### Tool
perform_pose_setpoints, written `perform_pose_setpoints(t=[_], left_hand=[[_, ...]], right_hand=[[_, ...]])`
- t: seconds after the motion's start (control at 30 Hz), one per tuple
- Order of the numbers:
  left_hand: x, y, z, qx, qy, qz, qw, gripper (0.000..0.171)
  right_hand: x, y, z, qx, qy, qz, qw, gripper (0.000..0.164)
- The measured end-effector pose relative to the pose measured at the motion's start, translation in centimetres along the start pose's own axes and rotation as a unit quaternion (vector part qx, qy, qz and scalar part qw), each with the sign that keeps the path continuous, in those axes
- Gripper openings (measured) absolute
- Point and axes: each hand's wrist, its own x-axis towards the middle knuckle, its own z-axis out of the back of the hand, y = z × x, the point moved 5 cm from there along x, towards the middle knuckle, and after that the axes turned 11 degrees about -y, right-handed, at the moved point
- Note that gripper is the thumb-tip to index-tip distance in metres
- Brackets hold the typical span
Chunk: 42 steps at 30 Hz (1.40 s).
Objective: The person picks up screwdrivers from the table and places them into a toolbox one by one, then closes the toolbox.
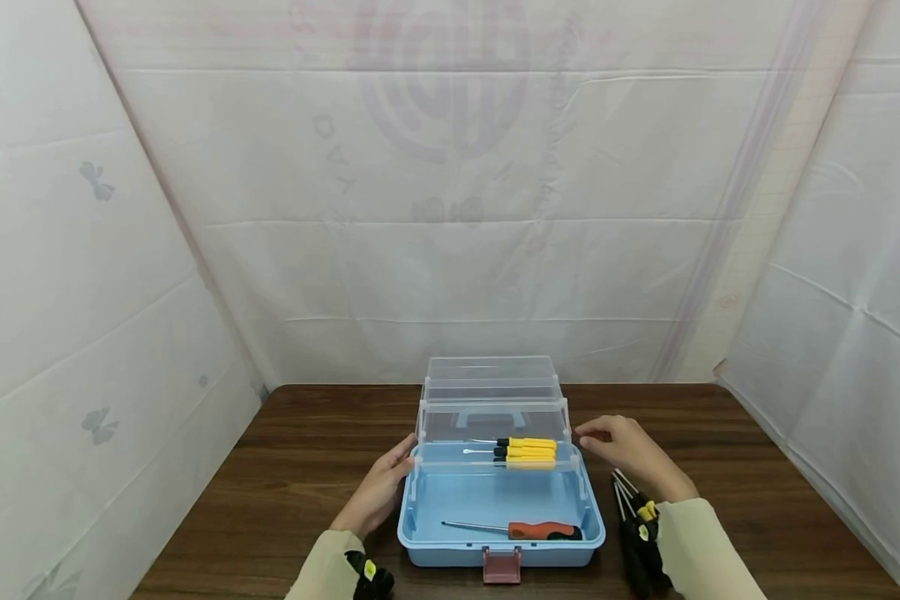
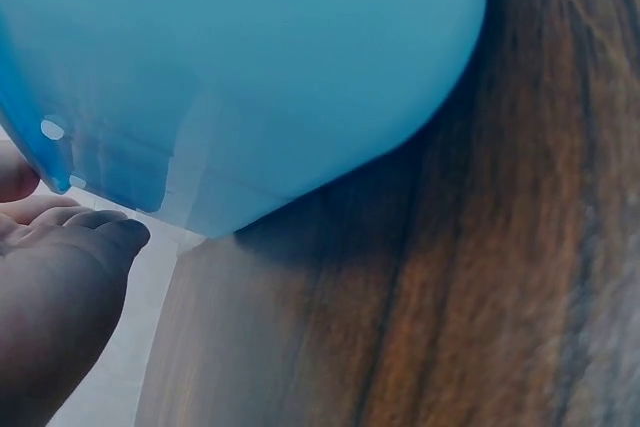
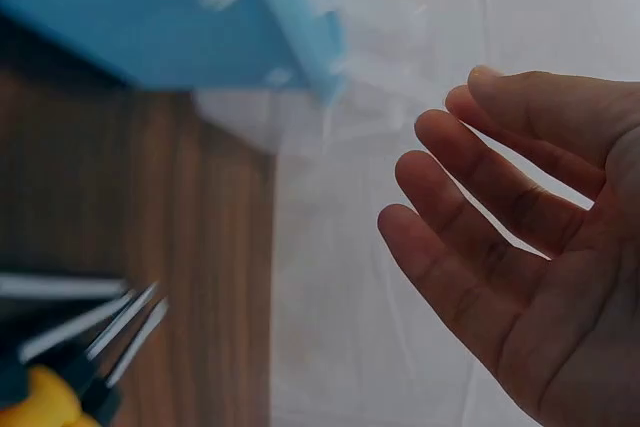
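Observation:
A light blue toolbox (image 1: 502, 557) stands with its clear lid (image 1: 491, 387) raised and a clear upper tray (image 1: 450, 467) over its back half. Several yellow-handled screwdrivers (image 1: 528, 454) lie in that tray. Down in the blue base rests an orange-and-black screwdriver (image 1: 543, 530), its shaft toward the left. My left hand (image 1: 381, 487) holds the toolbox at its left side, thumb and fingertips at the rim near the back corner. Beyond the box's right back corner is my right hand (image 1: 630, 450), its fingers loosely bent and holding nothing. The right wrist view shows that palm (image 3: 560, 317) apart from the box.
On the dark wooden table (image 1: 307, 433), more screwdrivers (image 1: 624, 492) with black and yellow handles lie beside the right sleeve. A reddish latch (image 1: 501, 567) hangs at the toolbox's front. White sheeting (image 1: 450, 167) surrounds the table at the back and sides.

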Motion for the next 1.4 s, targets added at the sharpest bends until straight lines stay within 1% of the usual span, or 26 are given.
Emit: perform_pose_setpoints(t=[0.13, 0.2, 0.37, 0.43, 0.6, 0.7, 0.9, 1.17, 1.27, 1.4], left_hand=[[-0.1, 0.1, 0.1, 0.001, 0.002, -0.001, 1.0000, 0.057], [-0.1, 0.1, 0.2, 0.001, 0.003, -0.001, 1.0000, 0.058], [0.0, 0.2, 0.3, 0.004, 0.003, -0.001, 1.0000, 0.058], [-0.1, 0.2, 0.3, 0.006, 0.001, 0.000, 1.0000, 0.058], [-0.1, 0.0, 0.2, 0.010, -0.002, -0.004, 0.9999, 0.057], [-0.2, 0.0, 0.2, 0.010, -0.001, -0.007, 0.9999, 0.056], [-0.2, 0.1, 0.2, 0.007, 0.000, -0.009, 0.9999, 0.057], [-0.2, 0.2, 0.3, 0.009, 0.002, -0.010, 0.9999, 0.057], [-0.2, 0.1, 0.3, 0.010, 0.002, -0.010, 0.9999, 0.056], [-0.2, 0.2, 0.3, 0.011, 0.000, -0.009, 0.9999, 0.056]], right_hand=[[-1.0, -1.4, 0.1, -0.001, 0.013, -0.026, 1.000, 0.028], [-1.3, -2.2, 0.1, -0.009, 0.013, -0.028, 0.999, 0.028], [-1.9, -3.7, 0.6, -0.032, 0.015, -0.012, 0.999, 0.027], [-2.2, -4.3, 0.7, -0.026, 0.021, -0.017, 0.999, 0.027], [-3.0, -5.9, 1.0, -0.021, 0.031, -0.049, 0.998, 0.027], [-3.4, -6.7, 1.1, -0.032, 0.032, -0.050, 0.998, 0.026], [-3.9, -7.8, 1.1, -0.032, 0.037, -0.055, 0.997, 0.026], [-4.6, -8.9, 1.1, -0.039, 0.038, -0.072, 0.996, 0.029], [-4.8, -9.4, 1.1, -0.044, 0.044, -0.071, 0.995, 0.029], [-5.2, -10.2, 1.0, -0.055, 0.058, -0.088, 0.993, 0.032]])
